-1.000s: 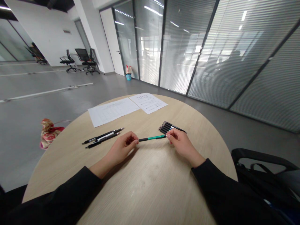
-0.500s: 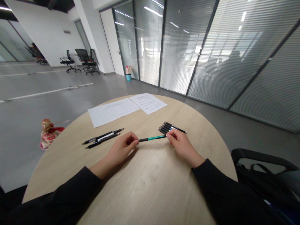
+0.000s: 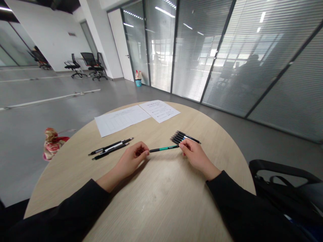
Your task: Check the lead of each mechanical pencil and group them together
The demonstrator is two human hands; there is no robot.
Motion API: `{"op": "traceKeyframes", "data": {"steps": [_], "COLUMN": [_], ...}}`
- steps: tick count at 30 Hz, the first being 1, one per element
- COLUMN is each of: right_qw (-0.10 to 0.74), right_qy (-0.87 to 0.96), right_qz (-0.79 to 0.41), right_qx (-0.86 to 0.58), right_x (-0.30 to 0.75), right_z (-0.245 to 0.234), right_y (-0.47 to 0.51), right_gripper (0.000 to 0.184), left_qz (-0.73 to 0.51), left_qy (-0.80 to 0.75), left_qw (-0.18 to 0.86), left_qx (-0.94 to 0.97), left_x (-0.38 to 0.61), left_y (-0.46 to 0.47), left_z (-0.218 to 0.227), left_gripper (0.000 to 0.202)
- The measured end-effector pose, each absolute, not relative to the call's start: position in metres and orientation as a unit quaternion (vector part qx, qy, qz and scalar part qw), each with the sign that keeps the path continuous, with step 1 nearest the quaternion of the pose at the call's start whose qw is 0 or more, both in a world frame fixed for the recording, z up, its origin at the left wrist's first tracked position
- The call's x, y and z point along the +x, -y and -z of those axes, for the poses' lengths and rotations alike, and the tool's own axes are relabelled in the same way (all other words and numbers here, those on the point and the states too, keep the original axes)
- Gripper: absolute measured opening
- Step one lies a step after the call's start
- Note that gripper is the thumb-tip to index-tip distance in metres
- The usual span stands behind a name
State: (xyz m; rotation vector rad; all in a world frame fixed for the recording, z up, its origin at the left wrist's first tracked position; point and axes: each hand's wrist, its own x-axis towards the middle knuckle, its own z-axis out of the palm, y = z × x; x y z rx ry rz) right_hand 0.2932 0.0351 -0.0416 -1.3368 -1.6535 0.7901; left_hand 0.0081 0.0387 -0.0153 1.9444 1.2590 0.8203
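A black pen with a green barrel section spans the gap between my hands, just over the round wooden table. My left hand pinches its left end between thumb and fingers. At the other end, the fingertips of my right hand are closed on it. Just beyond the right hand lies a row of several black pens, side by side. To the left of my left hand, a few more black pens lie in a loose group, one with a white part. Both ends of the held pen are hidden by fingers.
Two printed sheets, a wide one and a smaller one, lie at the table's far edge. A black chair stands close by on the right. A red and beige bundle is on the floor at left.
The held pen has turned slightly about its length, with a dark mark now showing on its green part. Both hands stay in place.
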Motion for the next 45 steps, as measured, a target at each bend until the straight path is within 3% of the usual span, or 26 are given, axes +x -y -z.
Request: {"op": "traceKeyframes", "data": {"steps": [45], "right_qw": [0.398], "right_qy": [0.677], "right_qz": [-0.302], "right_qx": [-0.541], "right_x": [0.2913], "right_z": [0.0322], "right_y": [-0.0312], "right_gripper": [0.025], "left_qz": [-0.304], "left_qy": [-0.483], "left_qw": [0.331], "left_qx": [0.751], "left_x": [0.0099], "left_y": [-0.0368], "left_z": [0.0114], "left_gripper": [0.020]}}
